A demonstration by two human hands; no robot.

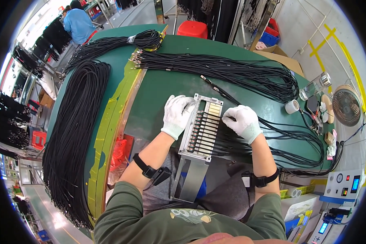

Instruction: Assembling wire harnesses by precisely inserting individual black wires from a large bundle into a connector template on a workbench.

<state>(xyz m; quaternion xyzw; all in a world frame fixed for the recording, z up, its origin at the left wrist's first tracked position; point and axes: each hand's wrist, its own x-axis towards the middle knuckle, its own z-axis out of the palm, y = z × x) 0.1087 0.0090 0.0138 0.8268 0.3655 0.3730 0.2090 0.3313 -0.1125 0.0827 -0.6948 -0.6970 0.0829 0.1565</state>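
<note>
A long silver metal fixture (pixel 197 130) stands at the near edge of the green table, with a row of parallel slots. Black cables with metal ends lie in several of its slots, and the far slots hold pale brass-coloured strips (pixel 214 108). My left hand (pixel 177 116), in a white glove, curls its fingers against the fixture's far left side. Just off the right side, my gloved right hand (pixel 244 122) is closed, thumb and fingertips pinched together. Whatever lies in that pinch is too small or hidden to make out. Black cables (pixel 232 144) run rightward from the fixture, beneath the right hand.
Bundles of black cable lie at the back (pixel 215 67) and along the left (pixel 75 134). A yellow-taped strip (pixel 110 122) divides the table (pixel 154 95). To the right are a glass jar (pixel 315 86), a white cup (pixel 292 106) and a fan (pixel 347 105). Another person (pixel 78 24) is far left.
</note>
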